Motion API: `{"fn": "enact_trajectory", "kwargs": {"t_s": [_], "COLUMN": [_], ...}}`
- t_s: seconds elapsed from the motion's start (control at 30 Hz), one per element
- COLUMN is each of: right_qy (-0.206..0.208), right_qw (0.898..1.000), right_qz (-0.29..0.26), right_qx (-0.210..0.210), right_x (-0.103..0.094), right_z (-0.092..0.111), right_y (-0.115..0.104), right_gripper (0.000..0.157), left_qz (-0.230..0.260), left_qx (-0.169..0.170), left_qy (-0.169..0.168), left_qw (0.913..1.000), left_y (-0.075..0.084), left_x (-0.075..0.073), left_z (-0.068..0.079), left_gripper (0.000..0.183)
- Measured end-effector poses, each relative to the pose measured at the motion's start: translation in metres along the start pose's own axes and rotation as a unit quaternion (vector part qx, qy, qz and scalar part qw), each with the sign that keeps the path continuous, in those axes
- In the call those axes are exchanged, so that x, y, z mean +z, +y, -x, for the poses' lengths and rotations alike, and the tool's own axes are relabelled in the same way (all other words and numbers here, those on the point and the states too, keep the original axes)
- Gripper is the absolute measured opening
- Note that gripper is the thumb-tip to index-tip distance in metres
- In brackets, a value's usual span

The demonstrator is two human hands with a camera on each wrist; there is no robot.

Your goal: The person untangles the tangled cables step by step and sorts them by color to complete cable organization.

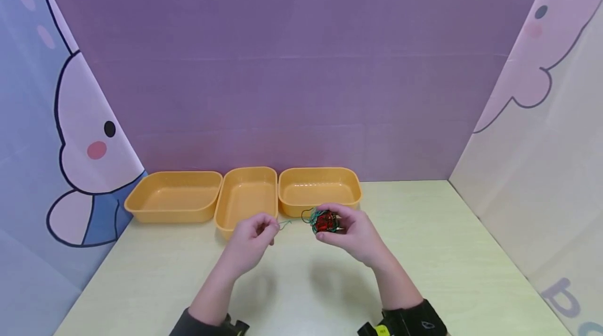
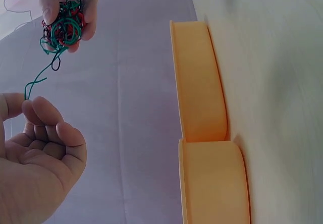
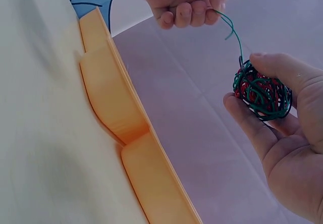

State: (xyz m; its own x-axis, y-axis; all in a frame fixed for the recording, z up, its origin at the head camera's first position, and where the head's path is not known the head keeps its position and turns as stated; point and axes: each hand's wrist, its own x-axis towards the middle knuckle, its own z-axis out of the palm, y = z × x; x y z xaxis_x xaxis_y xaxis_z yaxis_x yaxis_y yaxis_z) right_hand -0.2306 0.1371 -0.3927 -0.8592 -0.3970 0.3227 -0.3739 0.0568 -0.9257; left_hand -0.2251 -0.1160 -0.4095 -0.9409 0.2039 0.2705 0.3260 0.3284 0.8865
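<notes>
Boxes [image 1: 171,215] line the table's back edge [image 1: 405,181]; the left hand [image 1: 249,242] pinches a green string [image 3: 239,40]; the right hand [image 1: 355,236] half-curls round a tangle [image 3: 262,95] (red and black too).

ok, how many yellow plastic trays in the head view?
3, in a row before the purple backdrop: left tray, middle tray, right tray partly behind the right hand. None seems hidden.

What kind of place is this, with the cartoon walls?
Maybe a little tabletop work booth; I can't tell what building it's in. Cartoon walls stand on both sides of a pale table, a purple backdrop rises behind, and three yellow-orange trays line the back.
</notes>
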Motion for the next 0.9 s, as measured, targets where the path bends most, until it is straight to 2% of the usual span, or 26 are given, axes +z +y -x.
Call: {"fn": "enact_trajectory", "kwargs": {"t_s": [0.23,0.73,0.9], "right_qy": [0.002,0.015,0.019], "right_qw": [1.000,1.000,1.000], "right_qz": [0.000,0.001,0.010], "right_qx": [0.005,-0.001,-0.003], "right_x": [-0.003,-0.011,-0.012], "right_z": [0.000,0.002,0.001], "right_y": [-0.001,0.000,0.001], "right_gripper": [0.045,0.042,0.042], "left_qz": [0.012,-0.017,-0.025], "left_qx": [-0.004,-0.004,0.005], "left_qy": [0.007,0.012,0.027], "left_qw": [0.9999,0.9998,0.9993], "left_y": [0.000,-0.002,-0.004], "left_x": [-0.008,-0.014,-0.017], "left_z": [0.001,-0.001,-0.001], "left_gripper": [0.013,0.015,0.015]}}
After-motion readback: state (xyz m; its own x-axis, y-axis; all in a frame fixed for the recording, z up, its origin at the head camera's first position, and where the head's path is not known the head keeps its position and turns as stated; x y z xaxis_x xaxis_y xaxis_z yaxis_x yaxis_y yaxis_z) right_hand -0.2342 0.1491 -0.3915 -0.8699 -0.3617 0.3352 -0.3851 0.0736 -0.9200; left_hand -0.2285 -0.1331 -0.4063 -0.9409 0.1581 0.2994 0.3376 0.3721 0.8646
